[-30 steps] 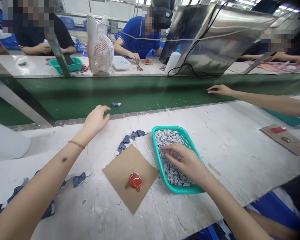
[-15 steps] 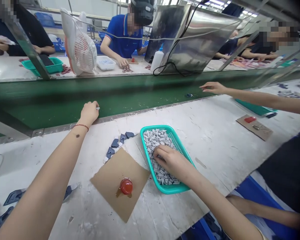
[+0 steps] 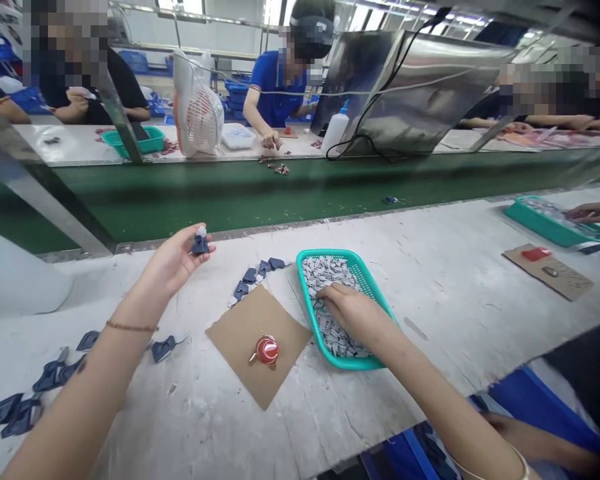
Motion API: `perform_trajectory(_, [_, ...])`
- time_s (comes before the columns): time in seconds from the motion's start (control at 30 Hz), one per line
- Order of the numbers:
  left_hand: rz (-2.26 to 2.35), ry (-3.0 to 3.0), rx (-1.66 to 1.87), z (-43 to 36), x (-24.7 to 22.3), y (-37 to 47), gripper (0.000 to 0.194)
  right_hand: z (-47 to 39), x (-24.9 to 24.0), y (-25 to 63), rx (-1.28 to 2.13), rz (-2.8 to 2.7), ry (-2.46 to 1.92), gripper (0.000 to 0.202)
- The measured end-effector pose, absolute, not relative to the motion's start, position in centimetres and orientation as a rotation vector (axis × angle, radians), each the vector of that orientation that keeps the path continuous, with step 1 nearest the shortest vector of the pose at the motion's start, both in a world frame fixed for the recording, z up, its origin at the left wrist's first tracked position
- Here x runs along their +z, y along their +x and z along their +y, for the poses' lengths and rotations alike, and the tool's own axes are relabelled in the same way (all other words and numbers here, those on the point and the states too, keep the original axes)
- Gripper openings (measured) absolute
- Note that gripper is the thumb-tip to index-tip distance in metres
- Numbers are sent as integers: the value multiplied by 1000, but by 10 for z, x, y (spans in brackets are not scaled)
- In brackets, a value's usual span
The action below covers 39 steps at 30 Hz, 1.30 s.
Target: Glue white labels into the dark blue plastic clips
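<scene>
Fingers of left hand (image 3: 165, 267) hold dark piece (image 3: 200, 244), probably light, stiff; edges suit gripping. Right hand (image 3: 360, 317): fingers narrowed among grey pieces (image 3: 330, 268), hold unclear.

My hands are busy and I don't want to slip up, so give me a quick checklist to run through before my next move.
1. Left hand has hold of a dark blue piece: ok.
2. Right hand is at the small grey pieces in the green basket: ok.
3. Right fingertips have gripped a grey piece: cannot tell, the hand hides them.
4. Red container rests on the cardboard: ok.
5. Cardboard is free of spills: not ok, there are brownish wet-looking patches beside the container.
</scene>
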<state>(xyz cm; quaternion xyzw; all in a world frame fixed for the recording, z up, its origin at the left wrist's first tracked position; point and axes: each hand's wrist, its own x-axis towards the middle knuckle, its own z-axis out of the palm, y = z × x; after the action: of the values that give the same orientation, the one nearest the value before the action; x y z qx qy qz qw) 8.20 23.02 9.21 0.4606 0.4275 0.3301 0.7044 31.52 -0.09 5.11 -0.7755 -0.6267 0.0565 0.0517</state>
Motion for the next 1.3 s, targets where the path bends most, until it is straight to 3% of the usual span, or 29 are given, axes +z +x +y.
perform_trajectory(0.07, [917, 993, 703, 205, 95, 65, 10, 0, 50, 313, 144, -1902, -2388, 21])
perform_trajectory(0.2, [894, 1039, 636, 159, 89, 36, 29, 4, 49, 309, 118, -1864, -2386, 17])
perform_trajectory(0.37, [1066, 1773, 537, 117, 59, 4, 32, 1, 53, 310, 166, -1727, -2269, 15])
perform_trajectory(0.5, [1290, 2275, 556, 115, 37, -13, 33, -8, 62, 305, 261, -1515, -2095, 12])
perform_trajectory(0.67, [1339, 2667, 409, 131, 18, -23, 38, -21, 70, 280, 378, -1234, -1898, 25])
perform_trajectory(0.8, [1446, 2777, 384, 139, 10, -40, 41, -30, 71, 245, 769, -857, -1612, 29])
perform_trajectory(1.0, [1634, 2646, 533, 156, 21, -79, 43, -44, 62, 200, 1160, -554, -1341, 25])
perform_trajectory(1.17, [1627, 2256, 800, 120, 52, -68, 34, -50, 55, 180, 1027, -712, -1312, 18])
perform_trajectory(1.23, [1455, 2053, 701, 89, 60, -47, 30, -49, 56, 171, 912, -821, -1291, 12])
perform_trajectory(1.3, [1069, 1410, 456, 57, 63, -23, 36, -46, 58, 163, 812, -918, -1272, 7])
